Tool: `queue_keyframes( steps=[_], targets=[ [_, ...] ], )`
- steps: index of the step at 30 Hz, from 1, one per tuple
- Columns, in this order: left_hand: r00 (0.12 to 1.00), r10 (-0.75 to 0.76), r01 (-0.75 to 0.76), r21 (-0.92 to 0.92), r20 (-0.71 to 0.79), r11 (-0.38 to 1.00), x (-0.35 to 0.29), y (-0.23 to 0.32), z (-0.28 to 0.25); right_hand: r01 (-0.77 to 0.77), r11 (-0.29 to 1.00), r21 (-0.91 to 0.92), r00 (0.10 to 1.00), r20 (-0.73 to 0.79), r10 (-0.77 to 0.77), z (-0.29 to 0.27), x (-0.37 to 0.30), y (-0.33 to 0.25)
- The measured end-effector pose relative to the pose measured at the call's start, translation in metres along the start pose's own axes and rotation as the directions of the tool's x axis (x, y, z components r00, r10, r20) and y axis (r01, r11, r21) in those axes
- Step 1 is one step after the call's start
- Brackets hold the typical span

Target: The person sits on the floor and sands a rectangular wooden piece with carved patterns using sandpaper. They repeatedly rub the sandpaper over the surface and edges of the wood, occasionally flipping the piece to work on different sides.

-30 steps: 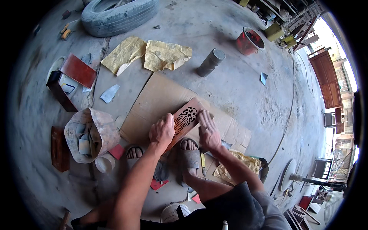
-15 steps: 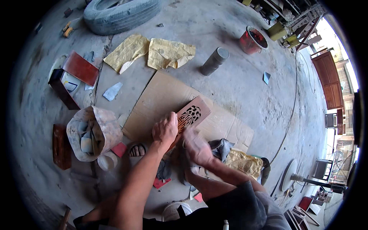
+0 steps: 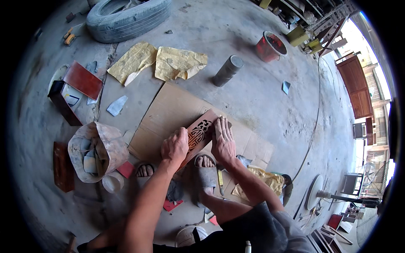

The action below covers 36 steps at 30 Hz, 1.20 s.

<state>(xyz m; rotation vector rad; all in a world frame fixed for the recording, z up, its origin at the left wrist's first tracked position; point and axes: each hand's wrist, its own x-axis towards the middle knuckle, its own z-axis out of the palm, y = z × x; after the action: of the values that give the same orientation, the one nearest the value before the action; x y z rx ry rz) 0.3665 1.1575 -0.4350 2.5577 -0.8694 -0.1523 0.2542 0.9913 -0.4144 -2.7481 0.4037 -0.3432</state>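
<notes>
A reddish-brown wooden piece (image 3: 195, 141) with a cut-out openwork pattern in its face lies slantwise over the cardboard sheet (image 3: 156, 111). My left hand (image 3: 174, 145) is closed around its left edge. On the opposite side, my right hand (image 3: 223, 141) lies flat with its fingers stretched out along the far right edge. A thin dark edge shows beside those fingertips; whether it is part of the wood or something under the palm I cannot make out. The near end of the wooden piece is partly hidden behind my left hand and forearm.
Left stands a whitish tub (image 3: 99, 145) of scraps, beside a brown wooden block (image 3: 63, 166). Beyond the cardboard are yellowish paper sheets (image 3: 179, 63), a grey cylinder (image 3: 228, 71), a red-stained bucket (image 3: 271, 46) and a tyre (image 3: 128, 21). A brush (image 3: 220, 181) lies beside my sandalled foot (image 3: 205, 175).
My right hand, blurred near the piece's lower right before, has moved up and now rests flat along its far right side. My left hand keeps its grip. The whole view has shifted slightly.
</notes>
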Motion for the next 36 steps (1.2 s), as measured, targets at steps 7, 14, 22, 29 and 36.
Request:
queue_keyframes(
  steps=[7, 14, 22, 29, 36],
  targets=[
    [0.999, 0.006, -0.008, -0.045, -0.031, 0.999, -0.002, -0.002, 0.002, 0.006, 1.0, -0.021, 1.0, 0.006, -0.006, 0.003, 0.006, -0.001],
    [0.997, 0.032, -0.032, 0.008, -0.073, 0.999, -0.002, 0.002, 0.001, -0.001, 1.0, -0.026, 0.999, 0.033, 0.002, 0.009, 0.009, 0.004],
    [0.999, -0.01, 0.009, 0.061, 0.031, 0.998, 0.0, 0.005, -0.003, -0.086, 0.995, -0.043, 0.996, 0.028, 0.087, 0.001, 0.013, -0.002],
    [1.0, 0.012, -0.012, 0.032, -0.002, 0.999, 0.0, 0.003, -0.001, -0.141, 0.99, 0.015, 0.989, 0.039, 0.14, 0.006, 0.009, -0.006],
    [0.996, 0.044, -0.041, 0.033, -0.073, 0.999, -0.001, 0.0, 0.001, -0.077, 0.997, -0.031, 0.997, 0.012, 0.078, 0.008, 0.004, -0.001]
  ],
)
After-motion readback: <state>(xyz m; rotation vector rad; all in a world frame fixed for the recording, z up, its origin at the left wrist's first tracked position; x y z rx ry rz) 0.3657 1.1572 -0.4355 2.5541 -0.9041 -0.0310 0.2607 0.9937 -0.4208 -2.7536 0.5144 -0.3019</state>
